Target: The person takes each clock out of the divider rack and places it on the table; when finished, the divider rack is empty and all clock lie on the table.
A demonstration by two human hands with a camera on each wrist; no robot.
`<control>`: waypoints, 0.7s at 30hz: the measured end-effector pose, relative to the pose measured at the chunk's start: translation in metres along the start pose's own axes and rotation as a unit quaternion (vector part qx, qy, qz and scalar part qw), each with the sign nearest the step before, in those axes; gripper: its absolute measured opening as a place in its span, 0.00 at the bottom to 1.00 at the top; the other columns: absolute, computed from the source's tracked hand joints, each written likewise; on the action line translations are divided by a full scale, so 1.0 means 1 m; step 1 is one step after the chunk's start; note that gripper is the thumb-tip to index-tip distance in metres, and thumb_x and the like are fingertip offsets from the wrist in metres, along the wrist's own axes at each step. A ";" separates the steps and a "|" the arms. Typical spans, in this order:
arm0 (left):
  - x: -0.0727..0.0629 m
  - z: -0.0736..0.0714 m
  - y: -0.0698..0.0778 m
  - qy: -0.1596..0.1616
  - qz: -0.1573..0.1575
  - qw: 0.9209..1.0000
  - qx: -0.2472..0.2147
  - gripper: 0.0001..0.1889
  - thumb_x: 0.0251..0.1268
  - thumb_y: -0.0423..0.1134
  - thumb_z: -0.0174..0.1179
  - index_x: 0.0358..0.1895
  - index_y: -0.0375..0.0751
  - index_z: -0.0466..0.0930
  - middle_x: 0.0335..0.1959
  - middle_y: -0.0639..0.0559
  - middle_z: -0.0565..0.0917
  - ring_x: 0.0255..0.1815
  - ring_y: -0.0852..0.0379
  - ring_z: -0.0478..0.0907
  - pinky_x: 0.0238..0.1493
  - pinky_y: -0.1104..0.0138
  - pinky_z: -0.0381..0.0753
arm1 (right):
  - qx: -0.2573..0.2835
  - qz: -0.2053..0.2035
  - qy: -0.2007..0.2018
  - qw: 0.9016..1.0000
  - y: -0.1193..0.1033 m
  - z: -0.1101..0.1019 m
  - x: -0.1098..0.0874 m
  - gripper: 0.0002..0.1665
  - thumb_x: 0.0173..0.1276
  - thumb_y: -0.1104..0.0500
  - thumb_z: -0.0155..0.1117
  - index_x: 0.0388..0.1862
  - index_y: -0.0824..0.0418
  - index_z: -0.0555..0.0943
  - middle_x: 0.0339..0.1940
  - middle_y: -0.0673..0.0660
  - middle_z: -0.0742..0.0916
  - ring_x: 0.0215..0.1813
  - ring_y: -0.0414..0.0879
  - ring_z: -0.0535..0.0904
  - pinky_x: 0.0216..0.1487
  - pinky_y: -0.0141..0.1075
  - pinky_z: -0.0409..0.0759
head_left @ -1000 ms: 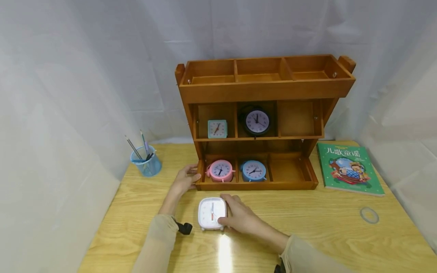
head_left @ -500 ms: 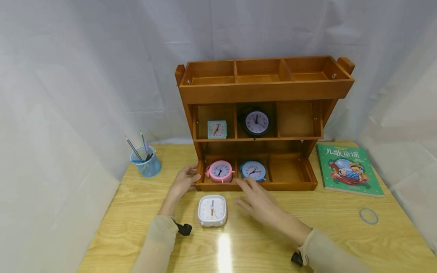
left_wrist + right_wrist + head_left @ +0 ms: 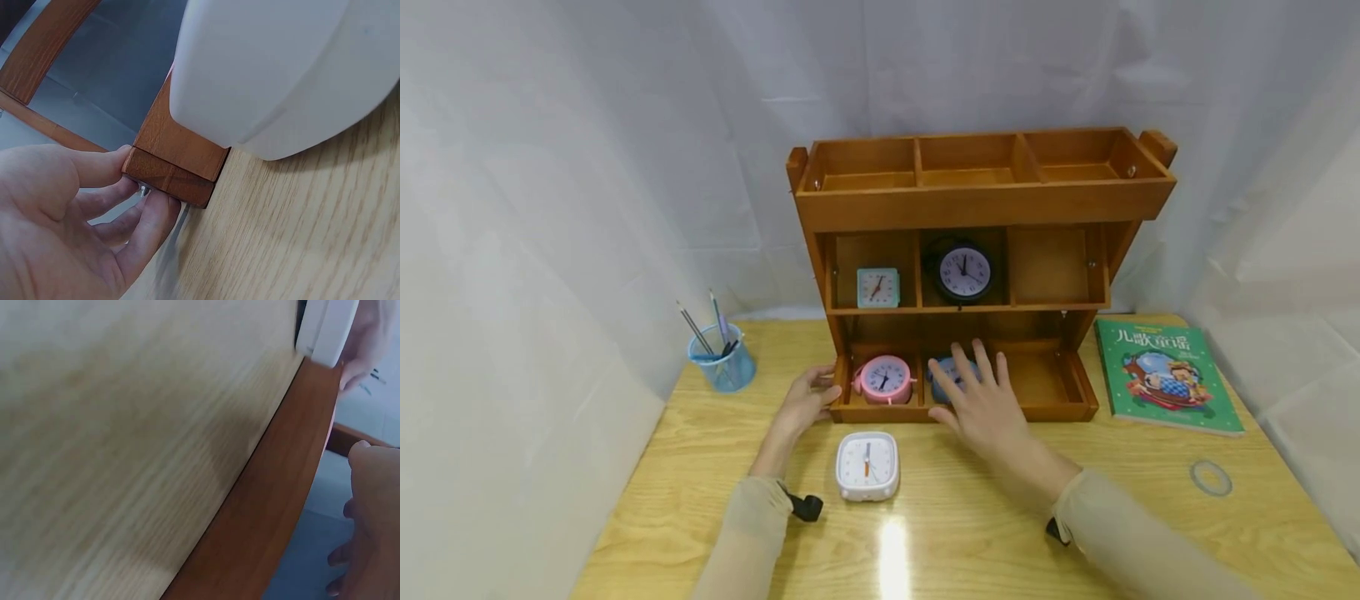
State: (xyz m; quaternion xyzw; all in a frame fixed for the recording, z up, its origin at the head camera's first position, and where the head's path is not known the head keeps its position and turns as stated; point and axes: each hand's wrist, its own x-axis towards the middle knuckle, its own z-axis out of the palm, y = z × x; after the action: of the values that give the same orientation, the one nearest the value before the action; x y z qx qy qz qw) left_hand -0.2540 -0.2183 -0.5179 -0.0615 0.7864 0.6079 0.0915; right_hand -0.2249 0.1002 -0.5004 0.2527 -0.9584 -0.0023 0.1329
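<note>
My left hand (image 3: 805,402) pinches the lower left front corner of a wooden shelf (image 3: 985,204); the left wrist view shows the thumb on one side of the corner (image 3: 169,175) and fingers on the other. Spread fingers of my right hand (image 3: 988,412) hover before the bottom middle compartment. They partly cover a blue alarm clock (image 3: 938,392); whether they touch it I cannot tell. A pink alarm clock (image 3: 885,379) occupies the compartment to its left. On the table between my forearms stands a white alarm clock (image 3: 867,467), untouched by either hand.
A small mint-green clock (image 3: 877,287) and a round black clock (image 3: 965,272) sit on the middle tier. At the left is a blue pen cup (image 3: 724,369) with pencils. A green book (image 3: 1168,375) and a grey ring (image 3: 1211,477) lie at the right.
My right hand has let go of the white alarm clock and moved up and right to the blue alarm clock, spreading its fingers. The left hand has stayed at the shelf corner.
</note>
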 end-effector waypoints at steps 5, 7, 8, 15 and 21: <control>0.000 0.000 0.001 0.002 -0.005 1.000 0.004 0.26 0.80 0.30 0.56 0.77 0.31 0.67 0.69 0.26 0.72 0.62 0.39 0.79 0.49 0.59 0.87 | 0.011 0.016 -0.001 1.000 0.007 0.006 0.015 0.44 0.80 0.29 0.50 0.86 0.46 0.60 0.84 0.69 0.65 0.84 0.73 0.56 0.79 0.71 0.60; -0.001 0.000 0.000 0.001 -0.005 1.000 0.006 0.26 0.80 0.30 0.56 0.77 0.32 0.67 0.69 0.26 0.72 0.62 0.39 0.79 0.49 0.59 0.87 | 0.011 0.020 -0.001 1.000 0.009 0.009 0.020 0.43 0.80 0.30 0.50 0.85 0.48 0.61 0.82 0.70 0.67 0.82 0.74 0.58 0.79 0.70 0.63; -0.001 0.000 0.000 0.001 -0.005 1.000 0.008 0.26 0.80 0.30 0.56 0.77 0.32 0.67 0.69 0.26 0.72 0.62 0.40 0.79 0.49 0.60 0.87 | 0.011 0.022 -0.001 1.000 0.009 0.010 0.022 0.43 0.81 0.30 0.50 0.85 0.49 0.62 0.82 0.71 0.68 0.82 0.74 0.60 0.78 0.69 0.65; -0.001 0.000 0.000 0.004 -0.002 1.000 0.008 0.25 0.80 0.30 0.56 0.76 0.31 0.67 0.68 0.26 0.72 0.61 0.40 0.79 0.49 0.58 0.87 | 0.035 0.027 0.006 0.999 0.011 0.021 0.030 0.40 0.82 0.35 0.52 0.82 0.57 0.67 0.71 0.74 0.74 0.72 0.72 0.70 0.70 0.63 0.77; -0.002 0.000 0.001 0.003 -0.002 1.000 -0.002 0.26 0.79 0.29 0.56 0.76 0.31 0.67 0.68 0.26 0.72 0.61 0.40 0.80 0.46 0.60 0.86 | 0.077 0.045 -0.024 0.996 0.012 0.022 0.034 0.41 0.83 0.35 0.50 0.82 0.59 0.66 0.69 0.76 0.74 0.70 0.72 0.71 0.73 0.62 0.74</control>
State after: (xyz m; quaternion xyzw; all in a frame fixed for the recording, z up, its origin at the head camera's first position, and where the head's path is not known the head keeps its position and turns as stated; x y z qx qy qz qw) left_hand -0.2521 -0.2181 -0.5167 -0.0647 0.7853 0.6091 0.0900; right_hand -0.2647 0.0924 -0.5120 0.2185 -0.9690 0.0715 0.0903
